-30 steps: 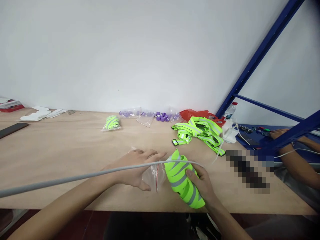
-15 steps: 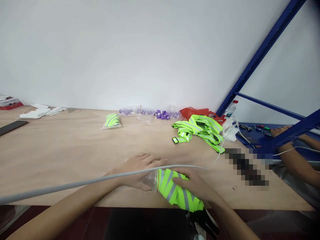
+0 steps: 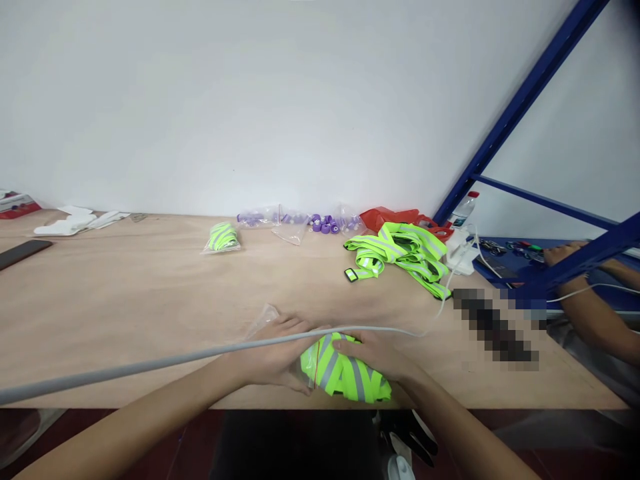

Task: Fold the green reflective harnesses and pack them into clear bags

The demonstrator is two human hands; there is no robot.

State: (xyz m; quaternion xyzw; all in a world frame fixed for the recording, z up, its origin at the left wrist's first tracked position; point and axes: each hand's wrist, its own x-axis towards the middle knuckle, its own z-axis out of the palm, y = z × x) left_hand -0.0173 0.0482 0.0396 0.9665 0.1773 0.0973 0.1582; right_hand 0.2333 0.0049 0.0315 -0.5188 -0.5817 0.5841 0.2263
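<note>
A bundle of folded neon-yellow reflective strap (image 3: 345, 373) with grey stripes lies at the table's front edge, partly inside a clear zip bag (image 3: 263, 319) with a red seal line. My right hand (image 3: 377, 353) is wrapped over the bundle from the right, thumb on top. At the bag's end, my left hand (image 3: 277, 353) grips the plastic, with fingers above and thumb below; part of the bag sticks out beyond the fingers. A grey cable (image 3: 165, 363) crosses in front of both hands and hides part of them.
A bagged strap (image 3: 223, 238) sits farther back, with purple rolls (image 3: 325, 224) and clear bags along the wall. Loose reflective straps (image 3: 405, 253) lie right of centre near a red bag (image 3: 387, 218). Behind the blue frame (image 3: 525, 113), another person's arm (image 3: 595, 313) shows.
The strap bundle has shifted left and slightly up, deeper toward the bag end, with my right hand. More of the bag now shows behind my left hand. The view has moved slightly.
</note>
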